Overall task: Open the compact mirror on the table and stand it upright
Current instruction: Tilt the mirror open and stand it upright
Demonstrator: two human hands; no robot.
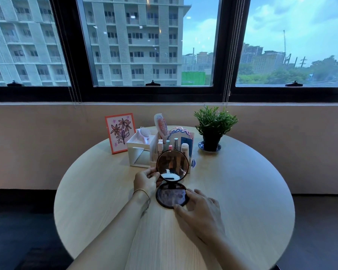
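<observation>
The round dark compact mirror [172, 180] stands open on the light wooden round table [242, 191]. Its lower half lies flat on the tabletop and its upper half rises nearly upright from the hinge. My left hand [145, 181] pinches the left rim of the upright half between thumb and fingers. My right hand [199, 213] rests on the table with its fingertips against the right and front edge of the flat half.
Just behind the mirror stands a white organiser [144, 151] with a comb, a hairbrush and cosmetics. A framed flower drawing [120, 133] stands at the back left and a potted green plant [213, 127] on a saucer at the back right. The wall and window lie beyond.
</observation>
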